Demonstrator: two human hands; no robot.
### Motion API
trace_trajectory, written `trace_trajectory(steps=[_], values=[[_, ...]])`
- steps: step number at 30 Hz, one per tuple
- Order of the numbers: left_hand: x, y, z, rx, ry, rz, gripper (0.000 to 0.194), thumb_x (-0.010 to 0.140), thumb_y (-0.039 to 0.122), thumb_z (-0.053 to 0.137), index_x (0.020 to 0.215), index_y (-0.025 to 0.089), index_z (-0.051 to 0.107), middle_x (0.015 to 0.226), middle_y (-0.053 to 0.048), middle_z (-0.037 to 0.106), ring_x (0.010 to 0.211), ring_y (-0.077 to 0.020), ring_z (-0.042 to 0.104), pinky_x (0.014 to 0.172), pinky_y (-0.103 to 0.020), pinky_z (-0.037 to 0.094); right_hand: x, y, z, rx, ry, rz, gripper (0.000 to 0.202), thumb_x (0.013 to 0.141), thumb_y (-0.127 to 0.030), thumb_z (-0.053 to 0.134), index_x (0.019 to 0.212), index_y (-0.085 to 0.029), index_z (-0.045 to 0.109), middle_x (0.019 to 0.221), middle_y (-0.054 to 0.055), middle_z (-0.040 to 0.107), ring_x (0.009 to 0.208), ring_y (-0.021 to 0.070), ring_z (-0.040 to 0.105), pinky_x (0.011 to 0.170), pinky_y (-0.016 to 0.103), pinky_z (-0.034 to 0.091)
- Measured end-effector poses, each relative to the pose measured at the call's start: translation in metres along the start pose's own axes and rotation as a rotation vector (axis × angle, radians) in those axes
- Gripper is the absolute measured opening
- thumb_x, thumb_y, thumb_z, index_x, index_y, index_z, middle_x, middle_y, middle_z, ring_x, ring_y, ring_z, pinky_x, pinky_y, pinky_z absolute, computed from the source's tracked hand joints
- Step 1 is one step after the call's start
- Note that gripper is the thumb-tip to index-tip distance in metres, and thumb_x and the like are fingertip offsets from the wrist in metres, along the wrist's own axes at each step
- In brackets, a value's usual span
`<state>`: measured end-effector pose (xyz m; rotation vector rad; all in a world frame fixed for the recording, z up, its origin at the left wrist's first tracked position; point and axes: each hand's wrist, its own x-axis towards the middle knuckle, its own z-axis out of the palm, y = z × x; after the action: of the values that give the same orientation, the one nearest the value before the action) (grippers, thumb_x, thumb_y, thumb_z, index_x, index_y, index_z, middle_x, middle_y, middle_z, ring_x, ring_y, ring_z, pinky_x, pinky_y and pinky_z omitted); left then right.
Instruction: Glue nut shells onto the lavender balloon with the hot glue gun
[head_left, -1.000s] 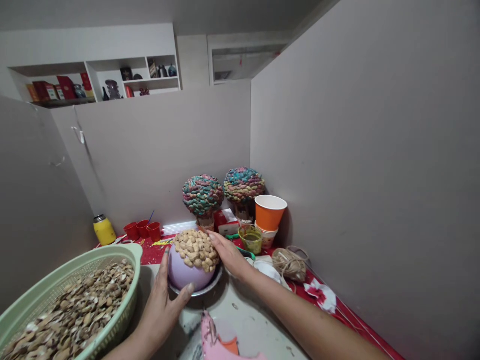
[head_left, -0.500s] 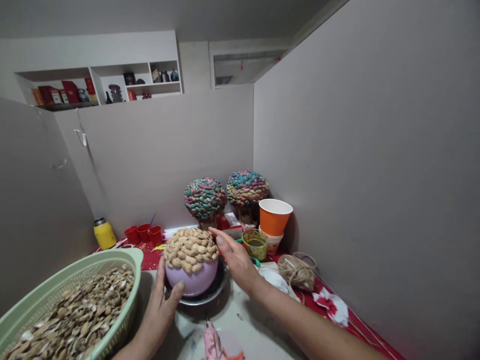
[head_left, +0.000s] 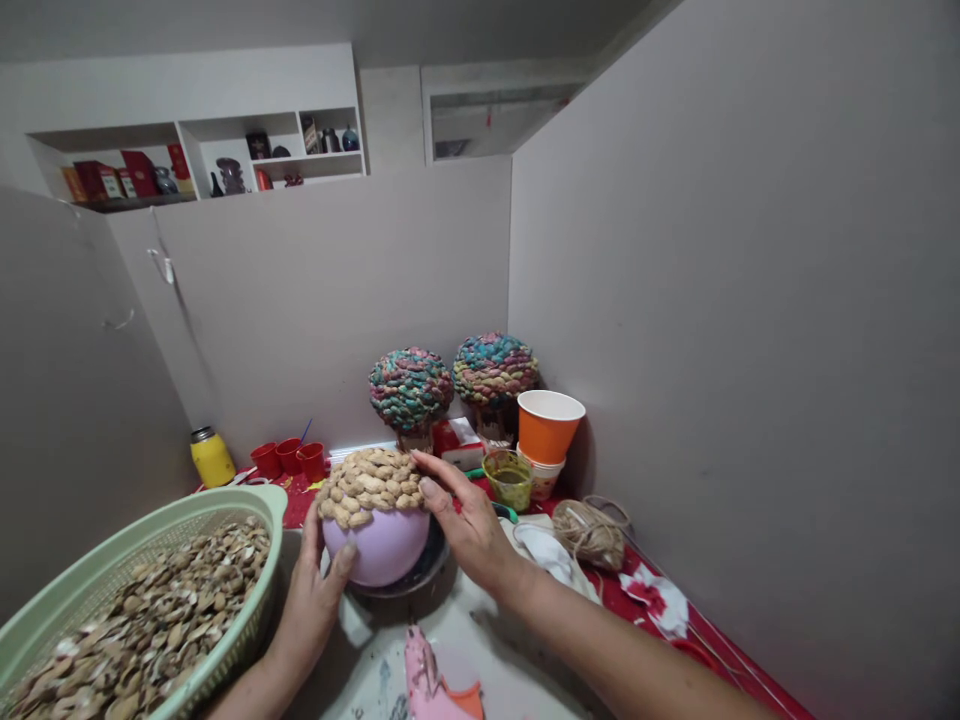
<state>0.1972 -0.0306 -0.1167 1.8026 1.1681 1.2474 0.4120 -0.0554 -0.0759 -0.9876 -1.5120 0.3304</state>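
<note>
A round lilac balloon (head_left: 379,550) has its upper part covered with peanut shells (head_left: 373,482). My left hand (head_left: 319,580) clasps its left side, with the thumb in front on the bare lilac surface. On the other side my right hand (head_left: 469,520) presses its fingers against the shells at the upper right edge. Under the balloon is a dark round dish (head_left: 431,562), partly hidden. In front of it, near the bottom edge, lies a pink glue gun (head_left: 424,675) with an orange trigger.
A green basket (head_left: 274,545) of shells (head_left: 161,610) stands at left. Behind are two colourful shell-covered balls (head_left: 411,390) on stands, red cups (head_left: 289,455) and a yellow bottle (head_left: 211,458). Orange paper cups (head_left: 550,432), a murky cup (head_left: 508,490) and twine (head_left: 589,532) sit right.
The balloon has shifted slightly left and tilted, showing more of its lilac front. Both hands have moved with it, and the camera view has shifted a little.
</note>
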Motion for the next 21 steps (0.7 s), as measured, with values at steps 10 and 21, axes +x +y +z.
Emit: trace_trajectory(steps=[10,21], values=[[0.002,-0.010,0.001,0.101,-0.087,-0.106,0.069,0.094,0.057,0.022,0.152,0.020,0.010,0.161,-0.008,0.009,0.146,-0.0206,0.001,0.117,-0.043,0.002,-0.003,0.013,0.008,-0.011,0.021,0.050,0.041,0.093,-0.045,0.045,0.122,-0.021,0.060,0.122,0.010,0.063,0.116,0.0272,0.055,0.100,0.045,0.042],[0.007,-0.015,0.004,0.045,-0.028,-0.174,0.080,0.090,0.061,0.032,0.150,0.009,0.020,0.159,-0.014,0.020,0.146,-0.0258,0.012,0.118,-0.044,0.007,0.005,0.059,0.010,0.006,0.053,0.286,0.061,0.089,-0.062,0.043,0.127,-0.016,0.057,0.130,0.017,0.058,0.123,0.0336,0.050,0.105,0.052,0.035]])
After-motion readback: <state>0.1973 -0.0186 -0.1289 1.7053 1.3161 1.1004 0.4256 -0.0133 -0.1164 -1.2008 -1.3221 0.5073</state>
